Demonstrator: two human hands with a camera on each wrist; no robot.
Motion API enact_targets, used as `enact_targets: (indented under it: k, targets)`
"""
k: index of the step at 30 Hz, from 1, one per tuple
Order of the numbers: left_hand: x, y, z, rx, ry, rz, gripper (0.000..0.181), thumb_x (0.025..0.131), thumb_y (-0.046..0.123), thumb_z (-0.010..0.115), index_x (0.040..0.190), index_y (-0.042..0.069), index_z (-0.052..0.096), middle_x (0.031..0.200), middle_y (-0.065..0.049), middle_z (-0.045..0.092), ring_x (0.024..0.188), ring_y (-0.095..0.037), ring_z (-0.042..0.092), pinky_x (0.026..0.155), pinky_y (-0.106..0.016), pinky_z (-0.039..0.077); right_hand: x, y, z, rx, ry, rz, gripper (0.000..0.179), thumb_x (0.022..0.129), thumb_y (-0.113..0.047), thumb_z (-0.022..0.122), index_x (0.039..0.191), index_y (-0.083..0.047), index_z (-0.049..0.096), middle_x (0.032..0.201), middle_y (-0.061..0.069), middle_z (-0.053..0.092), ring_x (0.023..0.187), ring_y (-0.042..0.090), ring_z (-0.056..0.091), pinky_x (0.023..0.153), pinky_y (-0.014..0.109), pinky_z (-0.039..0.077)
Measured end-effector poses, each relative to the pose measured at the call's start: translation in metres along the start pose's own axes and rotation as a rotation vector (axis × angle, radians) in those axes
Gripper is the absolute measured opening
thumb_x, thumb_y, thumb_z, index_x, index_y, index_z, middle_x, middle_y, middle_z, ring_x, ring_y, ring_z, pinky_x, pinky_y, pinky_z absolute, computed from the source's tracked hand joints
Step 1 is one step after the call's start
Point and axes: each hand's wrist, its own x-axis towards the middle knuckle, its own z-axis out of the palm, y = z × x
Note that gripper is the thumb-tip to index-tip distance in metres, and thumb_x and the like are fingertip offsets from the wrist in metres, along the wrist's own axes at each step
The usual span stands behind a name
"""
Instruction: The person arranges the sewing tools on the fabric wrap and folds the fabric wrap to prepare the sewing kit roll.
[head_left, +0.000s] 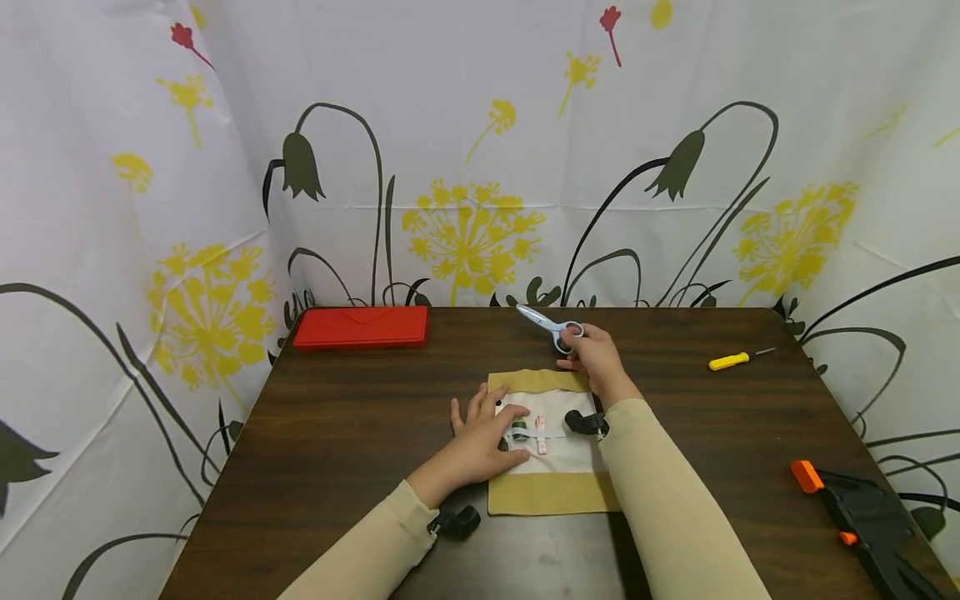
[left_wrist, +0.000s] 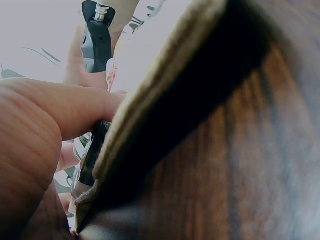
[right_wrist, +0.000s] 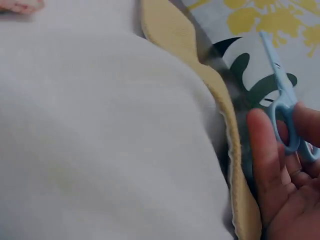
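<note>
My right hand (head_left: 594, 360) pinches light blue scissors (head_left: 551, 321) by their handle loops, beyond the far right corner of a cloth organizer. In the right wrist view the scissors' narrow blades (right_wrist: 276, 60) point up and away from the fingers. The organizer (head_left: 551, 494) lies unfolded, white in the middle with tan bands at its near and far ends. My left hand (head_left: 480, 437) rests on its left edge with fingers spread. A dark green item (head_left: 520, 430) and a pink-and-white strip (head_left: 542, 435) sit under a band on the white part.
A red case (head_left: 360, 327) lies at the back left of the dark wooden table (head_left: 360, 400). On the right are a yellow-handled screwdriver (head_left: 731, 361) and a black-and-orange clamp (head_left: 862, 517). A flowered curtain (head_left: 465, 150) hangs behind the table.
</note>
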Motion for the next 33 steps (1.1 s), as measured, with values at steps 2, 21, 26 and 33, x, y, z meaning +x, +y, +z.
enact_targets:
  k: [2, 21, 26, 33]
  targets:
    - [0.0, 0.0, 0.0, 0.002, 0.0, -0.002, 0.059, 0.097, 0.042, 0.082, 0.15, 0.03, 0.06, 0.182, -0.011, 0.019, 0.17, -0.046, -0.002, 0.122, -0.083, -0.017, -0.001, 0.0, -0.007, 0.114, -0.032, 0.002, 0.011, 0.114, -0.017, 0.059, 0.115, -0.005, 0.06, 0.093, 0.001, 0.059, 0.076, 0.013, 0.054, 0.077, 0.026, 0.065]
    - [0.006, 0.005, 0.006, -0.092, 0.048, -0.036, 0.063, 0.096, 0.033, 0.084, 0.153, 0.021, 0.061, 0.182, -0.017, 0.011, 0.17, -0.046, -0.004, 0.127, -0.077, -0.013, -0.038, 0.027, -0.08, 1.162, -0.629, -0.088, 0.044, 0.121, -0.016, 0.027, 0.107, -0.001, 0.066, 0.088, 0.013, 0.07, 0.076, 0.016, 0.038, 0.07, 0.026, 0.032]
    - [0.006, -0.002, 0.0, -0.124, 0.099, -0.07, 0.068, 0.095, 0.026, 0.085, 0.156, 0.014, 0.059, 0.181, -0.02, 0.013, 0.169, -0.048, -0.003, 0.128, -0.075, -0.01, -0.048, 0.021, -0.065, 1.079, -0.67, -0.188, 0.037, 0.12, -0.013, 0.03, 0.108, -0.004, 0.064, 0.089, 0.009, 0.066, 0.073, 0.014, 0.027, 0.066, 0.026, 0.022]
    - [0.003, -0.007, -0.008, -0.055, 0.1, -0.102, 0.07, 0.094, 0.036, 0.085, 0.158, 0.021, 0.058, 0.182, -0.022, 0.012, 0.17, -0.046, -0.001, 0.131, -0.073, -0.005, -0.056, 0.018, -0.063, 0.984, -0.644, -0.301, 0.037, 0.118, -0.007, 0.035, 0.105, -0.004, 0.07, 0.095, 0.009, 0.073, 0.067, 0.012, 0.041, 0.056, 0.023, 0.021]
